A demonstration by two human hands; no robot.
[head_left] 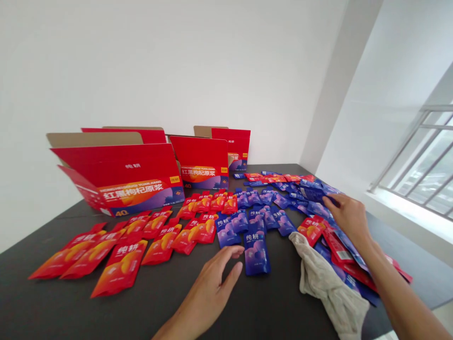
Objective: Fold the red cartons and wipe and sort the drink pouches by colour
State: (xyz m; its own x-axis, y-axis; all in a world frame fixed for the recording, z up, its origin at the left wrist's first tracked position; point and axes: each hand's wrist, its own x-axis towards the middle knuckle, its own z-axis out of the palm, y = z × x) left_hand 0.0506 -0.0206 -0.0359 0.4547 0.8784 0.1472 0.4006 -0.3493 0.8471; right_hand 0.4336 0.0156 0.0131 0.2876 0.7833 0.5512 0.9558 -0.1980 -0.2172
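My right hand reaches over the heap on the right, thumb and fingers pinched on the end of a dark blue pouch. Close to the front, my left hand hovers with thumb and fingers apart, holding nothing. Just right of its fingertips lies a blue pouch printed with purple berries. More blue pouches are laid out in rows behind it. Left of them are rows of red pouches with orange fruit print. A crumpled grey-white cloth lies below my right forearm.
Open red cartons stand along the back left, with another red carton against the wall. Mixed red and blue pouches pile up on the right of the black table. A barred window is at far right.
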